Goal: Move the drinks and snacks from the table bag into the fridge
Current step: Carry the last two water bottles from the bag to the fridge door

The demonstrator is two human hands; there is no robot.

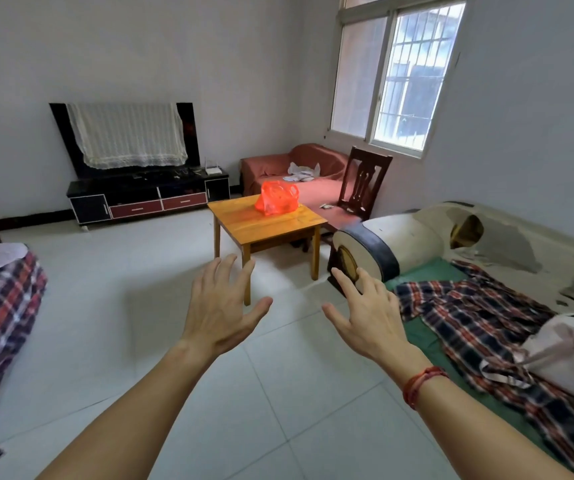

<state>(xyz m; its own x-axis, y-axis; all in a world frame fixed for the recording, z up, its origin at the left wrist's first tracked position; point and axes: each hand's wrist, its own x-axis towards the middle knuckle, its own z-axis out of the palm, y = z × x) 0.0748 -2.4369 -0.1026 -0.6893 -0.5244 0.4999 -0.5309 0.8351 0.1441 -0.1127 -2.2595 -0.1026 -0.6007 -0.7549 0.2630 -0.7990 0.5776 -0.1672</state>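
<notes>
Red translucent plastic bag point(277, 198) sat untouched on the small wooden table point(271, 225), centre frame.
Left hand point(218, 313) and right hand point(368, 315) were spread, holding nothing; nothing moved yet, no fridge visible.

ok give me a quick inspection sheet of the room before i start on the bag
surface: wooden table, red bag on its far side
job's things: red bag, contents unclear; fridge not in view
clutter: plaid cloth on the worn sofa; papers on the pink sofa
hands: left hand and right hand open, raised, holding nothing
cables: nothing seen
surroundings: tiled floor, TV stand, dark chair, barred window
</notes>
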